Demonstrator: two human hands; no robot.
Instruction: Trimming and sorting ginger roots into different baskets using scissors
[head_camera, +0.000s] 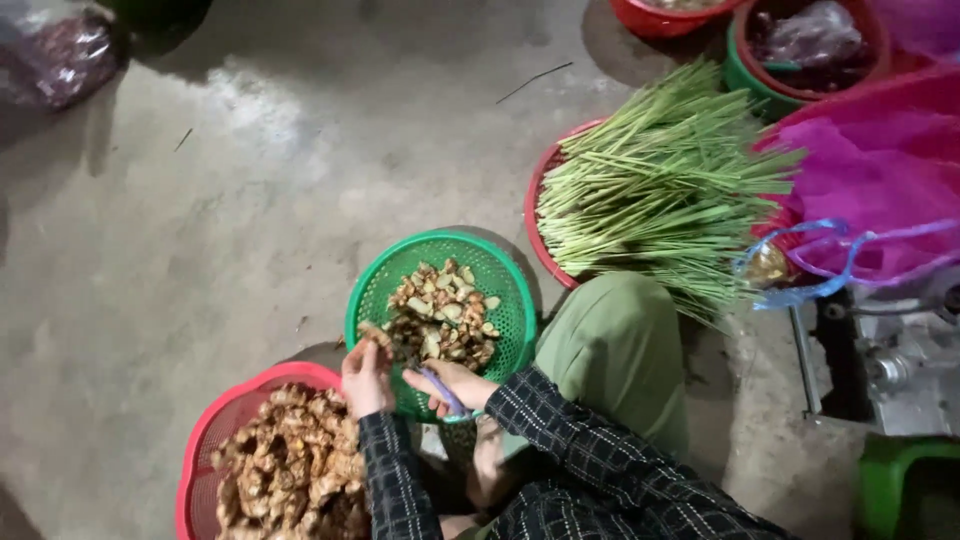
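I see my left hand (367, 378) pinching a knobbly brown root piece (377, 336) between its fingers, over the near rim of the round green mesh basket (505, 290). My right hand (452, 385) has its fingers wrapped round a smooth purple-handled knife (441, 390). Pale cut chunks (440, 315) fill that basket. Near left, a red basket (215, 425) holds rough whole roots (290, 470). Far right, long green stalks (660, 185) lie across another red basket on the grey concrete floor (200, 220).

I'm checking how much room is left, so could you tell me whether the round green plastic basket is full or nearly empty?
Partly filled: the round green plastic basket holds a heap of cut root pieces in its middle, while bare green mesh shows all round.
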